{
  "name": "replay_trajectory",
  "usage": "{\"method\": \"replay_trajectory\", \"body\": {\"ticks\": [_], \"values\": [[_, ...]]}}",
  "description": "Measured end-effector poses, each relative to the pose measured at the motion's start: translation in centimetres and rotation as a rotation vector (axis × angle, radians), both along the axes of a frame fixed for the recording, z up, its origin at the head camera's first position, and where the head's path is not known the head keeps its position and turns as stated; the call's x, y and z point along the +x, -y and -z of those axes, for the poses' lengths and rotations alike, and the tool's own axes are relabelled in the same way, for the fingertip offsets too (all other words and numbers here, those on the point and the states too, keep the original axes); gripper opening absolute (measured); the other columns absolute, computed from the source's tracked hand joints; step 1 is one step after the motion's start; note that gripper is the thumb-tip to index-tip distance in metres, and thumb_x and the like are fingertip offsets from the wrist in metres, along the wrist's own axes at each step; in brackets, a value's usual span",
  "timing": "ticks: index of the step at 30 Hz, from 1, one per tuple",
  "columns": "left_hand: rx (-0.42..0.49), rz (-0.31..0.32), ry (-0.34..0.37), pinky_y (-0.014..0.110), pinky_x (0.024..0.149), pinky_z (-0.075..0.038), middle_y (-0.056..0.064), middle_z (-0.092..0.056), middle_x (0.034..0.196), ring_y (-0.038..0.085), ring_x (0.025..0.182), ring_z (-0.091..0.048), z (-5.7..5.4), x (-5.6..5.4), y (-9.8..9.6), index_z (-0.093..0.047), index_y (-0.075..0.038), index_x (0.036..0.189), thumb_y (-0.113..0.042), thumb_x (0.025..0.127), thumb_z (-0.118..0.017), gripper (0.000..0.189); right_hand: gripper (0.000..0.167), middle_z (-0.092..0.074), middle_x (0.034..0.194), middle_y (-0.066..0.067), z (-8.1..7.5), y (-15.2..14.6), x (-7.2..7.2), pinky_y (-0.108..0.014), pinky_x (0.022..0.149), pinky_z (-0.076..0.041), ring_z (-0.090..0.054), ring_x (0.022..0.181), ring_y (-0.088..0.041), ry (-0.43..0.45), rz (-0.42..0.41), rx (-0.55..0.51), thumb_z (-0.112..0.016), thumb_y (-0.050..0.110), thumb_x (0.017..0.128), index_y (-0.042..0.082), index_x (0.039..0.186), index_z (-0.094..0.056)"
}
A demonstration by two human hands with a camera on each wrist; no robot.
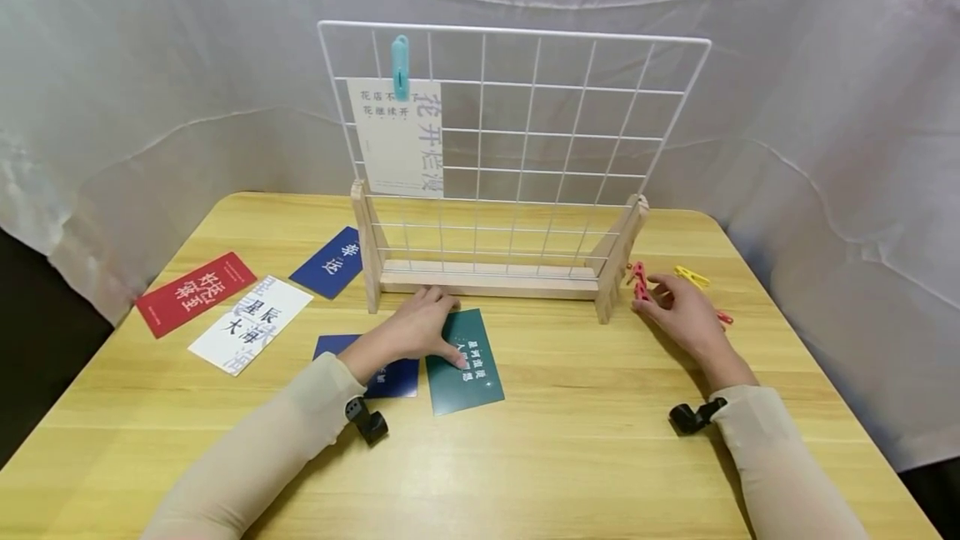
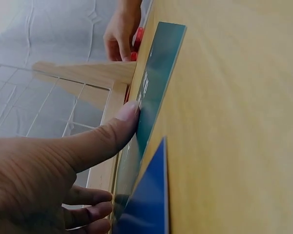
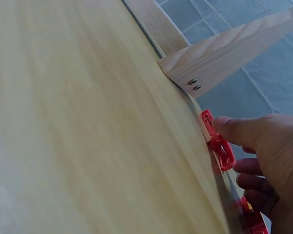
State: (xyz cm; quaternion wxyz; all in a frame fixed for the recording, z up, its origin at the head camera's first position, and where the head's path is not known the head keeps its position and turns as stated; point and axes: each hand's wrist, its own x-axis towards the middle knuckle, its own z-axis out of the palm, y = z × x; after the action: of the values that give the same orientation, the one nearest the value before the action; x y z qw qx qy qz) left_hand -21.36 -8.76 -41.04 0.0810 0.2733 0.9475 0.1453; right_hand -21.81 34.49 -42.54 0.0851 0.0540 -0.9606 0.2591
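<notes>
In the head view, my left hand [image 1: 420, 327] lies over a green card [image 1: 468, 382] with pale characters. Its thumb rests on the card's face; the other fingers spread toward the rack's base. The card lies on the table next to a dark blue card [image 1: 397, 382], partly covered by the forearm. At the far right, my right hand [image 1: 686, 315] is beside a red clip [image 3: 217, 141], thumb tip at one end and bent fingers near the other. I cannot tell how firmly they touch it. Another red clip [image 3: 254, 214] lies under that hand.
A white wire grid rack [image 1: 517, 132] stands on wooden feet [image 1: 618, 265]. A turquoise clip [image 1: 401, 65] holds a white card [image 1: 393, 148] on it. Red [image 1: 195, 294], white [image 1: 251, 323] and blue [image 1: 330, 261] cards lie left. A yellow clip [image 1: 692, 276] lies right.
</notes>
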Motion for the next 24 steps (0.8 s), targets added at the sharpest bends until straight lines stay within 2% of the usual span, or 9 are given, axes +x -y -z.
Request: {"method": "replay_trajectory", "body": {"ticks": [5,9,12,24], "values": [[-0.003,-0.035,0.023,0.043,0.1,-0.038,0.017,-0.05,0.132,0.033,0.115,-0.045,-0.15,0.28,-0.27,-0.051,-0.002,0.135,-0.055,0.064,-0.086,0.095,0.056,-0.065,0.105,-0.02,-0.15,0.04,0.07,-0.056,0.085,-0.045,-0.061,0.096,-0.035,0.016,-0.013,0.019,-0.069,0.038,0.092,-0.001,0.13,-0.056],[-0.004,-0.065,0.046,0.045,0.102,-0.036,0.019,-0.051,0.126,0.036,0.121,-0.042,-0.27,0.43,-0.57,-0.052,0.0,0.133,-0.05,0.065,-0.087,0.092,0.053,-0.065,0.105,-0.02,-0.19,0.0,0.11,-0.056,0.085,-0.046,-0.061,0.097,-0.035,0.027,-0.011,0.027,-0.069,0.035,0.093,-0.001,0.129,-0.057],[-0.009,-0.078,0.054,0.045,0.104,-0.035,0.02,-0.05,0.126,0.038,0.125,-0.039,-0.34,0.51,-0.68,-0.053,0.002,0.131,-0.049,0.064,-0.088,0.091,0.051,-0.065,0.104,-0.019,-0.23,0.03,0.15,-0.055,0.084,-0.046,-0.061,0.096,-0.034,0.03,-0.009,0.034,-0.068,0.034,0.093,0.0,0.129,-0.057],[0.034,-0.102,0.052,0.047,0.103,-0.035,0.021,-0.046,0.128,0.038,0.12,-0.038,-0.4,0.52,-0.57,-0.051,0.004,0.122,-0.046,0.058,-0.093,0.091,0.047,-0.066,0.104,-0.018,-0.49,0.18,0.21,-0.054,0.082,-0.046,-0.061,0.095,-0.034,0.046,-0.008,0.047,-0.065,0.033,0.095,0.001,0.129,-0.059]]}}
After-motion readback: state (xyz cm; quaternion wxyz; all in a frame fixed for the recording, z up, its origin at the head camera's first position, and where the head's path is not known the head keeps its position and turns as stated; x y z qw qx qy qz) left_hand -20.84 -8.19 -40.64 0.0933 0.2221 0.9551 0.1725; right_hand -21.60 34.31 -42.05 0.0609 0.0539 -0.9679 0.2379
